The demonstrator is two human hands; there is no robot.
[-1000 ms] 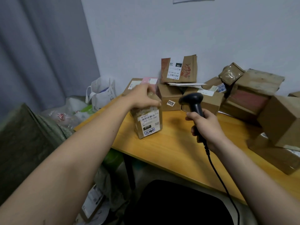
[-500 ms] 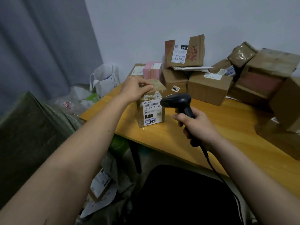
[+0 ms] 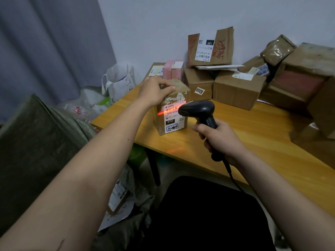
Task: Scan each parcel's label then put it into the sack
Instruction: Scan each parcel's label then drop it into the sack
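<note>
Scanner (image 3: 198, 110) head covers right part of parcel label (image 3: 172, 117); small print unreadable. Left hand (image 3: 154, 92) hides parcel's top near edge. Far-right boxes (image 3: 308, 84) blurred, cut by frame edge.

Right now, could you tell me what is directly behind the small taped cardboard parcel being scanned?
A pink box stands behind the parcel; the left hand hides its base.

A plain white wall (image 3: 181, 17) stands at the back. A gray curtain (image 3: 50, 42) hangs on the left side. A yellow wooden table (image 3: 253, 134) sits by the wall, on a dark leg (image 3: 154, 167). The light is soft and dim.
</note>
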